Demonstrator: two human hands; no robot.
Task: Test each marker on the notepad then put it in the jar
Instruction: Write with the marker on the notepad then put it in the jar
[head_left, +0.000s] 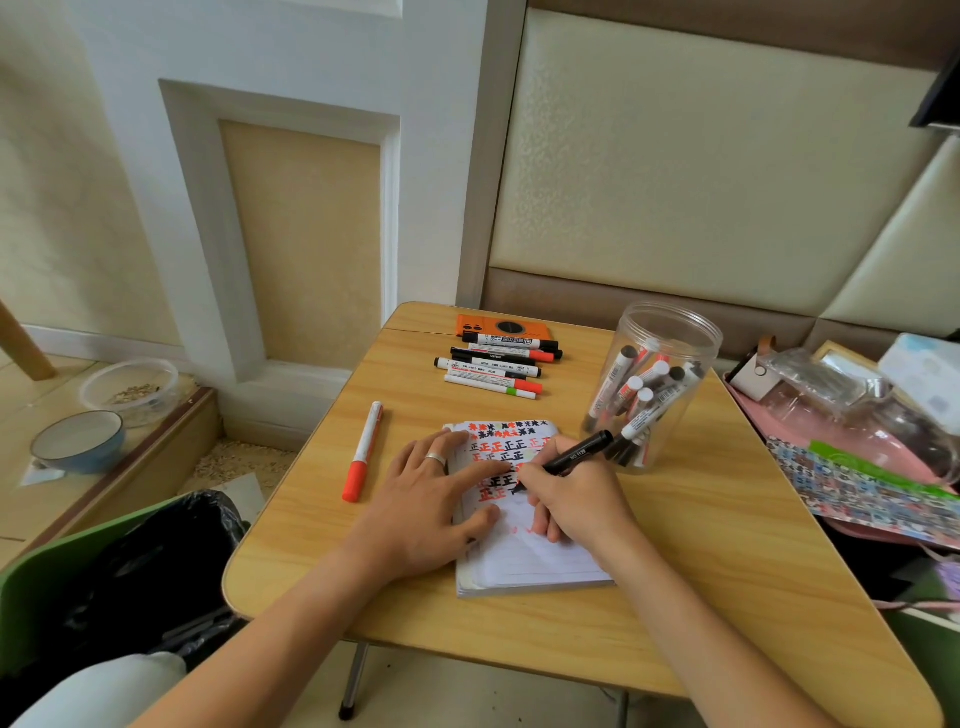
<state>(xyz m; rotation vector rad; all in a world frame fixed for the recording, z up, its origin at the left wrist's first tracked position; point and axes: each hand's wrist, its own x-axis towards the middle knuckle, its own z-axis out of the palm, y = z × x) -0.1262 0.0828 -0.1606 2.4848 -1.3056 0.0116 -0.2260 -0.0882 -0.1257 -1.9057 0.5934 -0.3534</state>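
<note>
A lined notepad (524, 556) lies on the small wooden table (675, 597), its upper half covered in red and black marks. My left hand (431, 499) presses flat on the pad's left side, a ring on one finger. My right hand (576, 499) grips a black marker (579, 453) with its tip down on the page among the marks. A clear plastic jar (654, 384) stands behind my right hand, holding several markers. A row of several markers (496, 366) lies at the table's far edge. One red-capped white marker (363, 451) lies alone to the left of the pad.
An orange flat device (501, 327) sits behind the marker row. A pink tray with plastic bags and patterned sheets (857, 452) crowds the right. Left of the table are a black bin bag (156, 566), a blue bowl (78, 441) and a clear container (130, 389).
</note>
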